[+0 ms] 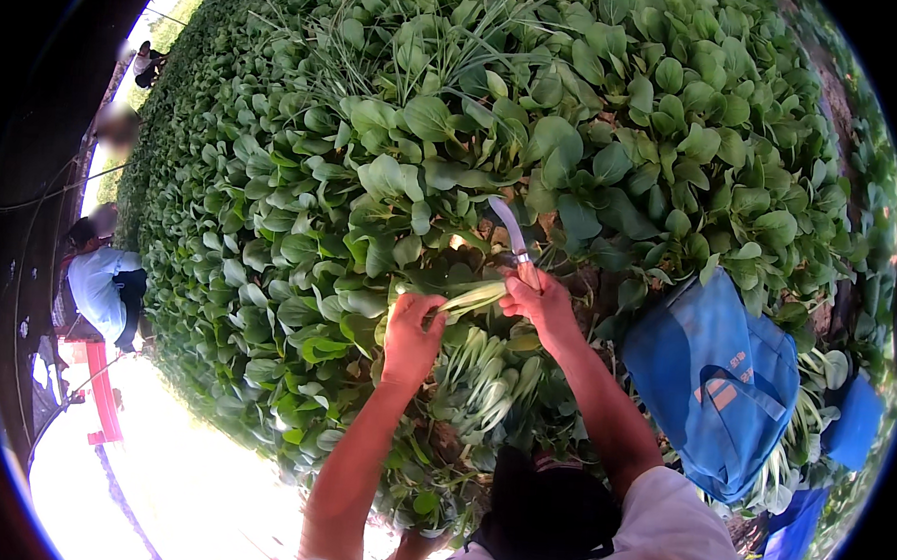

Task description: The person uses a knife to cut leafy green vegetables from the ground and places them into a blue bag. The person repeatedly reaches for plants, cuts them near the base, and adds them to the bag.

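Observation:
My right hand [540,306] is closed around the wooden handle of a small sickle [509,226], its pale curved blade pointing up and away over the plants. A leafy green [475,298] with pale stalks stretches between my two hands. Its stalk end touches the fingers of my right hand. At its other end, my left hand [413,334] pinches it between thumb and fingers. Just below lies a heap of cut leafy greens [489,377], pale stalks showing. Dense growing leafy greens [302,204] surround both hands on the far side and to the left.
A blue bag [709,381] rests right of my right forearm, with more cut greens [775,479] beside it. Long grass blades [418,53] rise among the far plants. At the left edge are a person in a light shirt [105,285], another person farther off [148,65] and a red object [103,390].

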Tool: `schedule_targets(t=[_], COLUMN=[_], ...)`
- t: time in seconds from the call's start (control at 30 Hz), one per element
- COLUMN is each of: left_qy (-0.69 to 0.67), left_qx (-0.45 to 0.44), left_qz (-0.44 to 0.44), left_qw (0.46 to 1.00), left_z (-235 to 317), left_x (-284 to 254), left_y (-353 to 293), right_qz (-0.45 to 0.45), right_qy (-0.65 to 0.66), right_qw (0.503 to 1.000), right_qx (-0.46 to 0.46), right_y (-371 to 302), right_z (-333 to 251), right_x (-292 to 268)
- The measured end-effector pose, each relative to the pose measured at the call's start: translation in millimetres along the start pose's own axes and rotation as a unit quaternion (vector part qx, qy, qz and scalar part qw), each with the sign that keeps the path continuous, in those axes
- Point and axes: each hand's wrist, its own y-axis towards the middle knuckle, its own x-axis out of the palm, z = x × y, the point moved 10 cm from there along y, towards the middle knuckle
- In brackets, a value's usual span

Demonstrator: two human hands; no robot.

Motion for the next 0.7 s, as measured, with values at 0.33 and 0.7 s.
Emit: schedule_targets(t=[0.33, 0.7], left_qy=[0.240, 0.300], left_qx=[0.267, -0.001], left_qz=[-0.009, -0.069], left_qw=[0.933, 0.951], left_z=[46, -59], left_x=[20, 10], left_y=[30, 122], right_qz=[0.014, 0.089], right_qy=[-0.272, -0.587], right_qw=[0.958, 0.794], right_qx=[-0.089, -0.132], right_y=[-18, 95], right_z=[4, 4], right_x=[14, 26])
